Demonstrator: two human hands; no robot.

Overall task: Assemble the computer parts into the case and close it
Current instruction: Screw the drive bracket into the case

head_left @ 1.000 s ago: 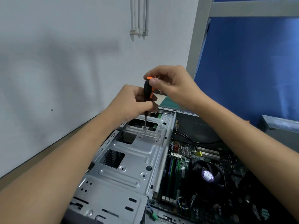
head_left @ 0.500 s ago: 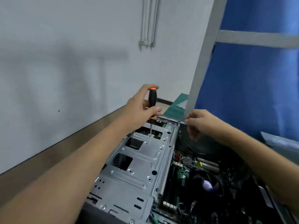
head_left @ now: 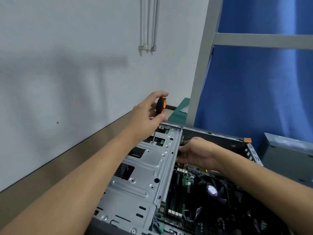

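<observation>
We grip the screwdriver in our left hand, tip on a drive cage screw; right hand, fingers relaxed, braces the cage edge. Case not yet closed.

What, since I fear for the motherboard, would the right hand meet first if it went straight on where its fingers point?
Probably the drive cage, its side wall: the right hand points left at it, seemingly almost touching.
</observation>
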